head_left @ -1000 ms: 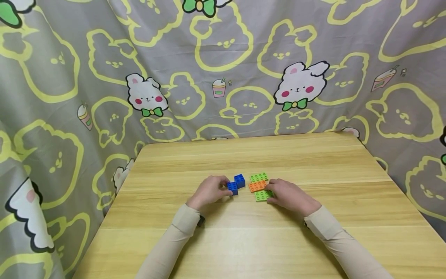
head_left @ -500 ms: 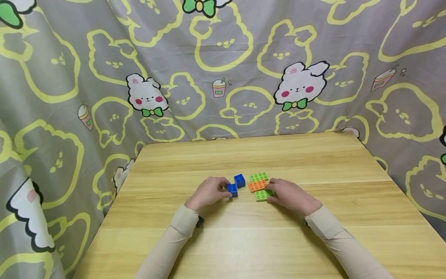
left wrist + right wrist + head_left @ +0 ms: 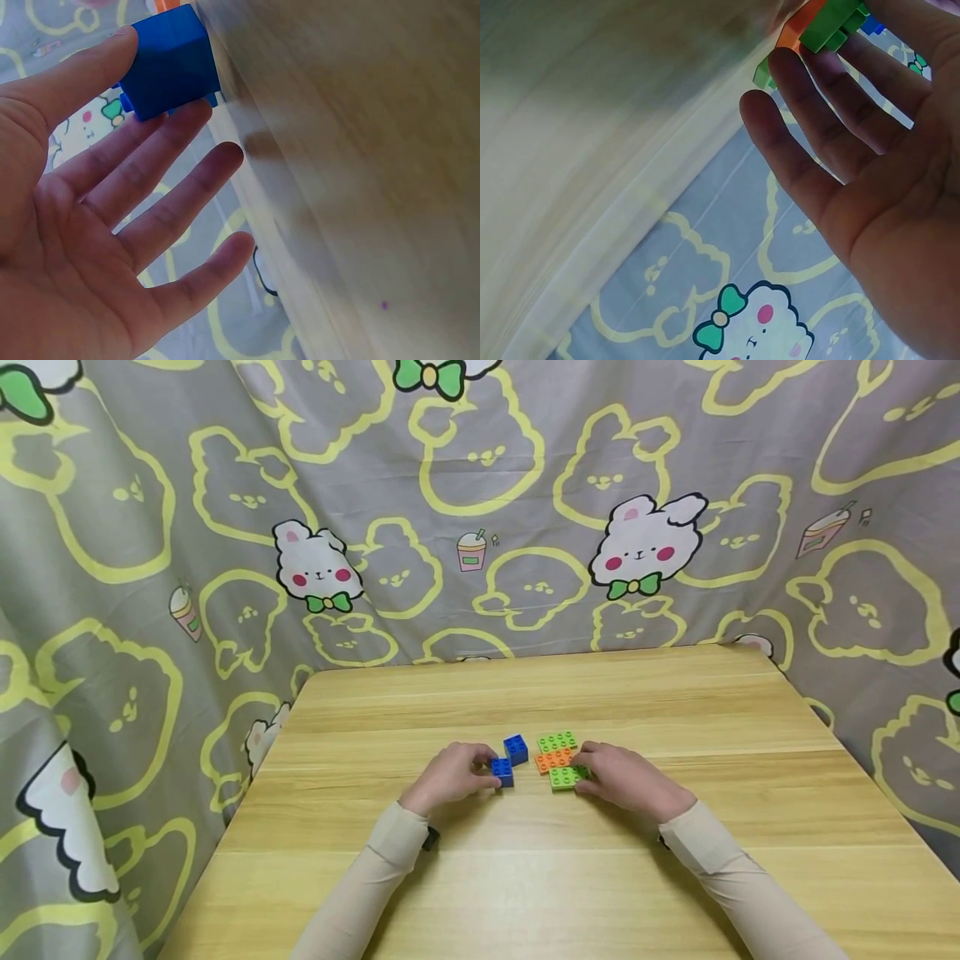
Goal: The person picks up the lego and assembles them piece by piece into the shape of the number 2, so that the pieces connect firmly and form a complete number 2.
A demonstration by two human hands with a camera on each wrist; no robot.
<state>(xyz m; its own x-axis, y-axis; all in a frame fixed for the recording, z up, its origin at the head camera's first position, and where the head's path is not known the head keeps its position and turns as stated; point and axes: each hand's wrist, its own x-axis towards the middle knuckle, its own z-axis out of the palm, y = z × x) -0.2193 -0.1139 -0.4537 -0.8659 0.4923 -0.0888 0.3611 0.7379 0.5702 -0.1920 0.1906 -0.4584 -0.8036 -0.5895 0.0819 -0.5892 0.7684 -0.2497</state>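
In the head view my left hand (image 3: 448, 774) pinches a blue toy building brick (image 3: 502, 772) by its sides. The left wrist view has that blue brick (image 3: 171, 61) between thumb and fingertips, the other fingers spread. A second blue brick (image 3: 516, 749) stands just behind it. My right hand (image 3: 630, 779) pinches the right end of the nearest flat green brick (image 3: 562, 778), whose end its fingers partly hide. Behind this lie a flat orange brick (image 3: 553, 761) and another flat green brick (image 3: 557, 742). In the right wrist view the held green brick (image 3: 832, 26) is at the thumb and fingertips.
All the bricks are grouped near the middle of a wooden table (image 3: 480, 877). A grey curtain (image 3: 525, 610) with yellow outlines and rabbit prints hangs behind the table and along both sides.
The blue brick in my left hand has moved slightly nearer to me, away from the second blue brick, then a touch to the right. My right hand has stayed nearly still.
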